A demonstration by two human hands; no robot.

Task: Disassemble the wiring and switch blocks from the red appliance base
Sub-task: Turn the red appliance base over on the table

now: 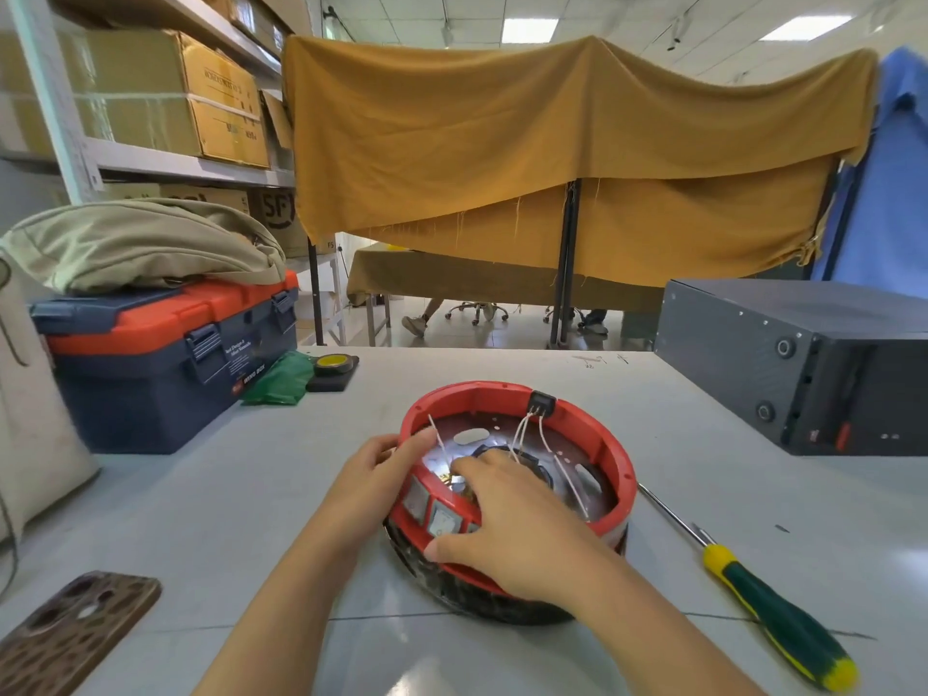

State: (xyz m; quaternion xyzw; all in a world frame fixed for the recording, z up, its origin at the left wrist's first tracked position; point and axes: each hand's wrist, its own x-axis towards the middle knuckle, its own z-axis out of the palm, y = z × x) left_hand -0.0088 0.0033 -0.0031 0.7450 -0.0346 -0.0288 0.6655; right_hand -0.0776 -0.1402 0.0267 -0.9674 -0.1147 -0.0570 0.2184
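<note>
A: What are the hands doing?
B: The right hand (507, 524) reaches over the near wall of the red base (592, 429), fingers curled down inside and thumb pressed on the outer rim; they close around something behind the switches (434, 514), but what they pinch I cannot tell. The left hand (374, 474) grips the rim at about nine o'clock, thumb hooked over the edge.
A: And the base itself?
B: It lies open side up in the middle of the table (502, 364), tilted toward the camera. White wires (522, 434) run from a black block (541, 404) on the rim at one o'clock down to the shiny plate inside.
A: Around it?
B: A screwdriver (768, 610) lies at four o'clock, apart from the base. A toolbox (165, 364) stands at ten o'clock, a black box (803, 364) at two, a phone (70, 630) at eight.
</note>
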